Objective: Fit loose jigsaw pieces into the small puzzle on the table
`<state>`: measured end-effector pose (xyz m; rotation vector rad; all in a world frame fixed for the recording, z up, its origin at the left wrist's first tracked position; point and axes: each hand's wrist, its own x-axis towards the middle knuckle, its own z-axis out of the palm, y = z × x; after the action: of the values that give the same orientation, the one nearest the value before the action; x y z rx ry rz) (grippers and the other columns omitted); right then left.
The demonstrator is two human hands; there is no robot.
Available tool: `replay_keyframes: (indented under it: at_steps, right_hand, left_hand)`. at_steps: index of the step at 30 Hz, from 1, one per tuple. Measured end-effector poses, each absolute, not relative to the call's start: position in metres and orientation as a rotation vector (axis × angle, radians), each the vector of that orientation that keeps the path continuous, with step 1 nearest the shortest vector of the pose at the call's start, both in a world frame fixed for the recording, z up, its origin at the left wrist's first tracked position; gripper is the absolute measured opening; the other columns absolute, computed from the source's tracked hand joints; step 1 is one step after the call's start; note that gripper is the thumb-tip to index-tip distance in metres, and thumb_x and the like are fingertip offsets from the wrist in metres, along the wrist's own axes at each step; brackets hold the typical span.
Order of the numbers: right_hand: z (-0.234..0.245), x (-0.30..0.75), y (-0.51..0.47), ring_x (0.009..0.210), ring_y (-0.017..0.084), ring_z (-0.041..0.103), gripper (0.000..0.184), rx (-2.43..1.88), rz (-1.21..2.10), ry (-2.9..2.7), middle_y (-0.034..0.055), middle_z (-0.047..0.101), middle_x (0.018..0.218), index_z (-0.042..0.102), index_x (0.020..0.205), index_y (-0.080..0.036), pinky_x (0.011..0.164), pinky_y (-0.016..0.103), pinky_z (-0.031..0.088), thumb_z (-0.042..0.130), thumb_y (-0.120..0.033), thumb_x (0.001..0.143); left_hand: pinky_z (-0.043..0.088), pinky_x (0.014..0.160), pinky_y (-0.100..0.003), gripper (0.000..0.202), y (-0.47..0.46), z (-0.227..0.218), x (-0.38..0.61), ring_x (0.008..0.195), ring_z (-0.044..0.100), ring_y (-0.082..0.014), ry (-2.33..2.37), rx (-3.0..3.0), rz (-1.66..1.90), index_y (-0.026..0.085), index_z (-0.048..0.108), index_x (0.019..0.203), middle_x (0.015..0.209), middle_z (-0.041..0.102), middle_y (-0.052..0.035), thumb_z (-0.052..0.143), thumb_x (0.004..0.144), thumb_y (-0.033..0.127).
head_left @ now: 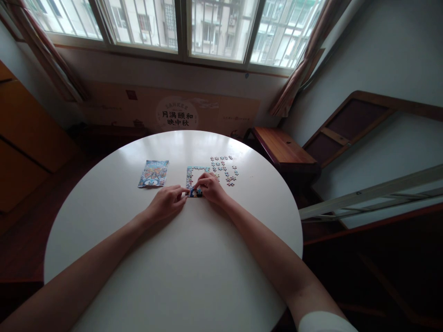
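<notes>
A small jigsaw frame (197, 173), only its border assembled, lies on the round white table (180, 258). My left hand (167, 202) rests at the frame's lower left corner with its fingers curled and pinched against the edge pieces. My right hand (209, 186) covers the lower right part of the frame, fingers bent and pressed together on a piece. Several loose puzzle pieces (224, 169) lie scattered just right of the frame. A colourful picture card (153, 173) lies flat to the left.
A dark wooden side table (282, 147) stands past the table's right edge. A wooden frame (349, 127) leans on the right wall. Cardboard with printed characters (177, 115) stands under the window. Orange cabinets (24, 138) fill the left.
</notes>
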<state>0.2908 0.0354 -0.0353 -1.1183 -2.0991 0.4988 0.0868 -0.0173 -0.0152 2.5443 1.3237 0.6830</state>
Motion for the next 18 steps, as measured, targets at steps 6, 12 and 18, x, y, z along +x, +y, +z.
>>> replay_keyframes:
  at_steps: [6,12,18]
  right_hand:
    - [-0.0337,0.2906,0.0344,0.089,0.018,0.047,0.035,-1.123,0.508,-2.094,0.0029,0.060,0.085,0.076,0.072,-0.027,0.088,0.037,0.035,0.051,-0.002,0.078]
    - [-0.0340,0.2904,0.0347,0.089,0.018,0.047,0.036,-1.121,0.503,-2.095,0.0028,0.061,0.085,0.076,0.072,-0.026,0.088,0.036,0.035,0.051,-0.001,0.078]
    - [-0.0342,0.2907,0.0348,0.088,0.018,0.047,0.036,-1.124,0.495,-2.100,0.0033,0.060,0.084,0.076,0.072,-0.026,0.087,0.037,0.036,0.051,-0.001,0.078]
  left_hand:
    - [0.036,0.063,-0.022,0.027,-0.0175,-0.0149,0.0870,0.063,0.049,-0.0112,1.322,2.543,0.693,0.020,0.068,0.107,0.071,0.057,-0.0003,0.050,0.087,0.023]
    - [0.036,0.063,-0.022,0.027,-0.0169,-0.0154,0.0863,0.062,0.048,-0.0110,1.317,2.540,0.697,0.021,0.068,0.107,0.071,0.057,0.0000,0.050,0.087,0.023]
    - [0.036,0.062,-0.022,0.027,-0.0168,-0.0158,0.0864,0.061,0.048,-0.0109,1.320,2.541,0.700,0.020,0.068,0.106,0.071,0.057,0.0000,0.050,0.087,0.023]
